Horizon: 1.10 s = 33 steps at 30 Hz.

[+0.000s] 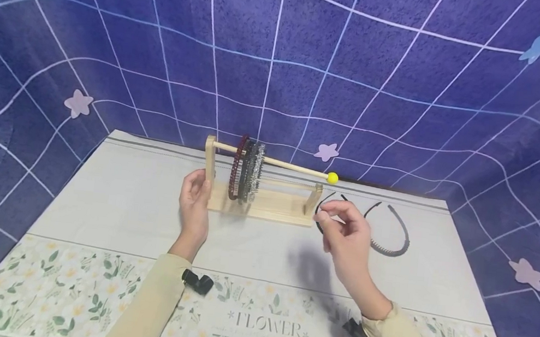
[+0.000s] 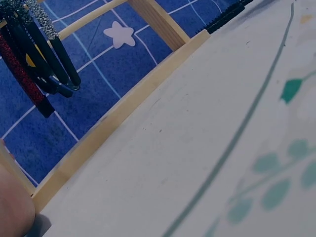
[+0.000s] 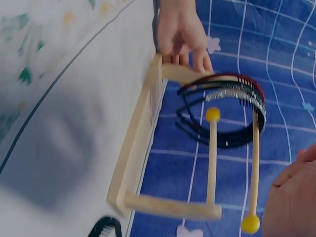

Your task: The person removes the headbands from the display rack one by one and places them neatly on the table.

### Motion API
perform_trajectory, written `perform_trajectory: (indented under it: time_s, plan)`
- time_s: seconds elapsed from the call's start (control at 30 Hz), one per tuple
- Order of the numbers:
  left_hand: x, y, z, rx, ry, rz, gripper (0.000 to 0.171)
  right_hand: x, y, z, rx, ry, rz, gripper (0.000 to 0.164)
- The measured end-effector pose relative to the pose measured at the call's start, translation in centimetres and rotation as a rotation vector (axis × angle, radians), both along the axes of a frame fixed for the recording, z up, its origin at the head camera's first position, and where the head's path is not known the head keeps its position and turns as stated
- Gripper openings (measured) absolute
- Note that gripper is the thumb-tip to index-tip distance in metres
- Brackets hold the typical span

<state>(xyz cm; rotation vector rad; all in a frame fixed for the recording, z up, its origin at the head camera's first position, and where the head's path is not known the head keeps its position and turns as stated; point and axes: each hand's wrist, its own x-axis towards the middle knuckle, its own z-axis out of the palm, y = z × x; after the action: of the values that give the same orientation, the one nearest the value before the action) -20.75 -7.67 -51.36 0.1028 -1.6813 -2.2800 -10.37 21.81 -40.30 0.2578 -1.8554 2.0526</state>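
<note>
Nearest my head view, two pale sleeves (image 1: 148, 309) come in over a flower-printed band (image 1: 265, 327) lettered FLOWER, a small black device (image 1: 197, 282) at the left cuff. Just beyond, I note the right hand (image 1: 349, 237) raised above the white surface (image 1: 247, 248), its fingers loosely bent, thumb near the fingertips, a shadow cast below. Two loose headbands lie on the surface about it: a thin black headband (image 1: 319, 226), partly covered by the hand from my angle, and a toothed dark headband (image 1: 392, 253) to its right. Left hand (image 1: 194, 204) grips the left upright of a wooden stand (image 1: 275, 213), thumb on the near side. Upper rod (image 1: 295, 166) runs from that upright to a yellow ball (image 1: 332, 178); several headbands hang on it side by side near the left end, dark red (image 1: 235, 173), black (image 1: 245, 171) and glittery silver (image 1: 256, 172). Lower rod (image 1: 290, 185) meets the right upright; my right wrist view shows a second yellow ball (image 3: 213, 114) on it. Farthest: blue gridded backdrop (image 1: 303, 40) with pale stars (image 1: 326, 152).
</note>
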Motion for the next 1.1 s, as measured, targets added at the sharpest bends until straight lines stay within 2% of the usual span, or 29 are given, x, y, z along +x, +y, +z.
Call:
perform_trajectory:
  time_s: [0.17, 0.43, 0.6, 1.1]
  plan:
    - [-0.1, 0.1, 0.2, -0.01, -0.008, -0.007, 0.026, -0.8, -2.1, 0.0, 0.033, -0.097, 0.03, 0.021]
    - [-0.1, 0.1, 0.1, -0.003, 0.001, -0.014, 0.027, -2.2, -4.9, -0.2, 0.077, -0.213, 0.143, 0.033]
    - [-0.1, 0.0, 0.0, 0.026, 0.003, -0.002, 0.027, -3.0, -6.4, -0.2, 0.107, -0.238, 0.16, 0.037]
    - [0.0, -0.1, 0.1, 0.009, 0.002, -0.008, 0.03, -5.4, -8.9, 0.0, 0.079, -0.262, 0.178, 0.045]
